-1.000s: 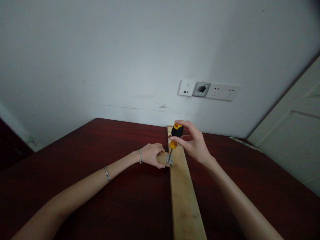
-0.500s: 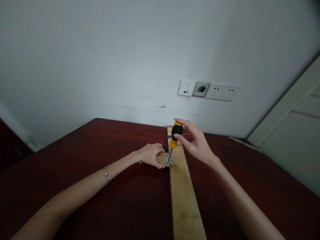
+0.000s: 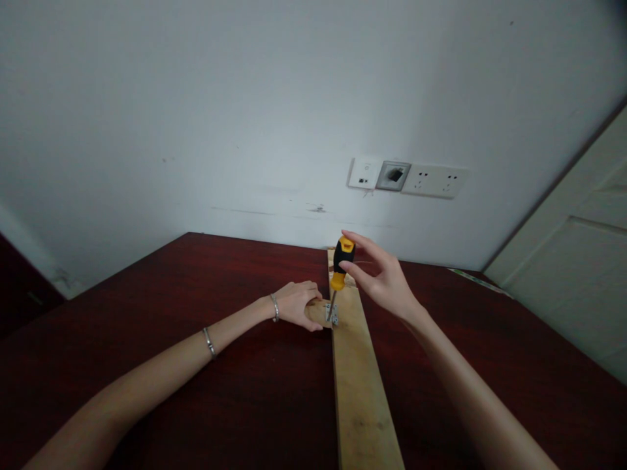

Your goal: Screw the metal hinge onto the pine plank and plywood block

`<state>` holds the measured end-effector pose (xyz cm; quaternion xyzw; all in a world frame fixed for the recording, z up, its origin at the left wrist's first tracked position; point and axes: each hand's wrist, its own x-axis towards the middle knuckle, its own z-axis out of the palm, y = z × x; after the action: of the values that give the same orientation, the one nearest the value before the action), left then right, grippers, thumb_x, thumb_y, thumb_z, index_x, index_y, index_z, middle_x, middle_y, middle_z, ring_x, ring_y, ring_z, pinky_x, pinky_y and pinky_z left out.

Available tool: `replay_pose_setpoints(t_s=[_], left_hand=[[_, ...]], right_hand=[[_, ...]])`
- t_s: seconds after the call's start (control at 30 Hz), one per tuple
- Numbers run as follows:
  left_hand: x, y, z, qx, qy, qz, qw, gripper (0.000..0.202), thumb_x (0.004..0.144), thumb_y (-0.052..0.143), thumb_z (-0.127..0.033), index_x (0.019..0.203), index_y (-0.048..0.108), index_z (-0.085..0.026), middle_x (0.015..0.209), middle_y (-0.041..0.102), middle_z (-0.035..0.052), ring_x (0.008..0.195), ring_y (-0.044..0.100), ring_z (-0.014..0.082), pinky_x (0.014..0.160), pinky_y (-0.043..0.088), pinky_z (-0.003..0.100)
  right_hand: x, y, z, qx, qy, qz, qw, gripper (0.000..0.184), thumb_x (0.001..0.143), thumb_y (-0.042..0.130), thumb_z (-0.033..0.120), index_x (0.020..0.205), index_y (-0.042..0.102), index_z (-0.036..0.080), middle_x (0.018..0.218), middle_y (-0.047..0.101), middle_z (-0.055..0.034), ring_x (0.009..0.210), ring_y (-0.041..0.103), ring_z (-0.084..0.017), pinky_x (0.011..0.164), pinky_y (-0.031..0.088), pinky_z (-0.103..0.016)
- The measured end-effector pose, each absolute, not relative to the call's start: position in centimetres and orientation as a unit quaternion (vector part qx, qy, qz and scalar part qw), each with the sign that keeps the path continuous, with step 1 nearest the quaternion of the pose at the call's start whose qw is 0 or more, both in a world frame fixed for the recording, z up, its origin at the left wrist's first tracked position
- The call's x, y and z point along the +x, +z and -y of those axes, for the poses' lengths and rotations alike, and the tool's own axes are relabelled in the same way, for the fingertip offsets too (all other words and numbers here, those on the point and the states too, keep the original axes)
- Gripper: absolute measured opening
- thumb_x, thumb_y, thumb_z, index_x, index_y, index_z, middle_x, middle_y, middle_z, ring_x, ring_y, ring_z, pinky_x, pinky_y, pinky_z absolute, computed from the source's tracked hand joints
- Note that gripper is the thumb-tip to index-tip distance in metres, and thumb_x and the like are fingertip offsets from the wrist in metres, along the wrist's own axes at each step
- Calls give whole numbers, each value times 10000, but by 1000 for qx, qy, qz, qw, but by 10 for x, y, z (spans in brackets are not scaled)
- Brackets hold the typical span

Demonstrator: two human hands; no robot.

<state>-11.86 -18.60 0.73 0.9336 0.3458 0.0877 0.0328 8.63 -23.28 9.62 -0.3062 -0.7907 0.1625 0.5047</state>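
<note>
My right hand (image 3: 379,277) is closed on the yellow and black handle of a screwdriver (image 3: 343,258), thumb and fingers on either side of it. The shaft slants down, its tip at a small metal hinge (image 3: 334,313). This hinge lies across a short wooden block (image 3: 317,314) and a long wooden board (image 3: 360,372). My left hand (image 3: 296,304) grips the block from the left, fingers on the far side and thumb on the near side. Block and board meet at the hinge. Whether the tip sits in a screw is too small to tell.
A dark red table (image 3: 235,391) carries the board, which runs from the near edge to the wall. On the white wall (image 3: 245,117) behind are socket plates (image 3: 434,181) and a black plug (image 3: 396,174). A pale panelled door (image 3: 588,261) stands at the right.
The screwdriver handle has turned slightly and tilted a little to the left, with my right fingers shifting along with it. My left hand and the board stay in place.
</note>
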Motion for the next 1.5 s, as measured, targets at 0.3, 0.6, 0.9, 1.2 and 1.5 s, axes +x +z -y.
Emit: replay_pose_setpoints(t_s=[0.3, 0.6, 0.9, 1.2, 1.5], left_hand=[[-119, 5, 184, 936, 91, -340, 30, 652, 593, 644, -660, 1039, 579, -189, 1046, 583, 52, 949, 576, 224, 723, 471, 284], [-119, 7, 185, 936, 82, -341, 25, 657, 596, 645, -656, 1041, 582, -177, 1042, 577, 47, 948, 575, 220, 724, 475, 290], [-119, 7, 185, 936, 89, -340, 27, 630, 598, 650, -647, 1028, 585, -191, 1022, 577, 42, 925, 579, 212, 711, 466, 271], [-119, 6, 184, 935, 87, -342, 29, 648, 594, 658, -640, 1044, 585, -179, 1028, 577, 45, 930, 577, 214, 706, 473, 281], [-119, 6, 184, 934, 82, -346, 35, 651, 597, 659, -637, 1056, 583, -181, 1051, 576, 48, 949, 574, 223, 733, 480, 303]], right_hand=[[85, 97, 236, -301, 211, 785, 498, 464, 828, 573, 271, 1284, 493, 311, 1276, 542, -57, 1064, 573, -222, 806, 570, -372], [80, 92, 232, -285, 247, 759, 531, 448, 769, 662, 296, 1196, 526, 297, 1249, 496, -64, 1029, 575, -204, 854, 543, -382], [80, 92, 230, -279, 221, 755, 550, 382, 752, 686, 310, 1110, 554, 291, 1147, 535, -51, 1022, 565, -203, 825, 544, -349], [85, 95, 234, -263, 213, 794, 505, 392, 859, 540, 244, 1244, 478, 289, 1224, 543, -58, 1043, 565, -195, 890, 499, -381], [82, 99, 237, -278, 171, 809, 488, 436, 790, 639, 283, 1207, 511, 291, 1185, 536, -63, 1038, 555, -210, 829, 526, -374]])
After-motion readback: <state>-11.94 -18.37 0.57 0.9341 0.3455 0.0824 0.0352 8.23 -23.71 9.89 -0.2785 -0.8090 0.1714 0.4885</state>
